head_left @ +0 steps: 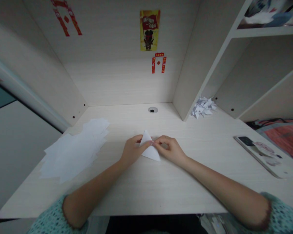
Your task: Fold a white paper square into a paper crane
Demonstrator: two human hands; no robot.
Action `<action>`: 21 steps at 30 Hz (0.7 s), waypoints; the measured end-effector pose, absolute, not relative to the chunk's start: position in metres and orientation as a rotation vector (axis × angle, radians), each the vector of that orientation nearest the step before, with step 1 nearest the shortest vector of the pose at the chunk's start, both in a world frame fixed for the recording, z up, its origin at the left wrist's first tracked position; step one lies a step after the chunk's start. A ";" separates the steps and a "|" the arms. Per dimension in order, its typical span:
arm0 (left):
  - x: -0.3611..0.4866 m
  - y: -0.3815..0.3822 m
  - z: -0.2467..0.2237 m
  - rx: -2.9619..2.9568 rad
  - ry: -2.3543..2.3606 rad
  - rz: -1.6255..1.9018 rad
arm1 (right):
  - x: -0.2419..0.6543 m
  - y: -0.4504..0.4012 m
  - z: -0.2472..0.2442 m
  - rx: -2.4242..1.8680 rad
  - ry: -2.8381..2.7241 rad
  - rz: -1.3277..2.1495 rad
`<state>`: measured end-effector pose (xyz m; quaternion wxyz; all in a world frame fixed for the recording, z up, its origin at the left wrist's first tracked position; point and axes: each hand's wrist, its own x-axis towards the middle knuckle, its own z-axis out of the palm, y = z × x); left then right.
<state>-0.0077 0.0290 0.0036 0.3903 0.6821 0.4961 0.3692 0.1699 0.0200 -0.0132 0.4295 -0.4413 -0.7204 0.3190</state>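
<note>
Two knitted teal sleeves (51,217) frame the scene at the front edge of a pale worktop (161,191), bare forearms angled inward over it. Farther in, about midway between the worktop's left and right edges, a person's left hand (134,148) grasps a folded paper (150,154), thumb across the near face and fingers tucked behind. The right hand (169,148) pinches the same white triangle at its right-hand slope, thumb and forefinger meeting the left thumb's tip. The paper sits directly between the hands, one point toward the back edge, another toward the front.

Flanking them, well apart, are overlapping loose sheets (75,149) along the left edge and a phone (261,156) lying back side up near the right edge, with a red and gray cloth (285,136) beyond it. Deeper still, a heap of small paper pieces (203,107) lies near the back edge, just right of an upright divider (205,61). A round cable hole (152,110) opens close to that edge. On the back panel behind hang red stickers (159,54) and, above them, a yellow card (149,45).
</note>
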 end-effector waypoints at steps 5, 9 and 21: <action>-0.006 0.027 -0.001 1.509 1.345 1.014 | 0.166 0.014 -0.011 -1.091 -1.828 0.819; -0.010 0.031 -0.001 1.398 1.339 1.102 | 0.166 0.013 -0.009 -1.126 -1.814 0.915; -0.024 0.056 -0.003 1.012 1.294 1.423 | 0.173 0.017 -0.012 -1.172 -1.899 0.846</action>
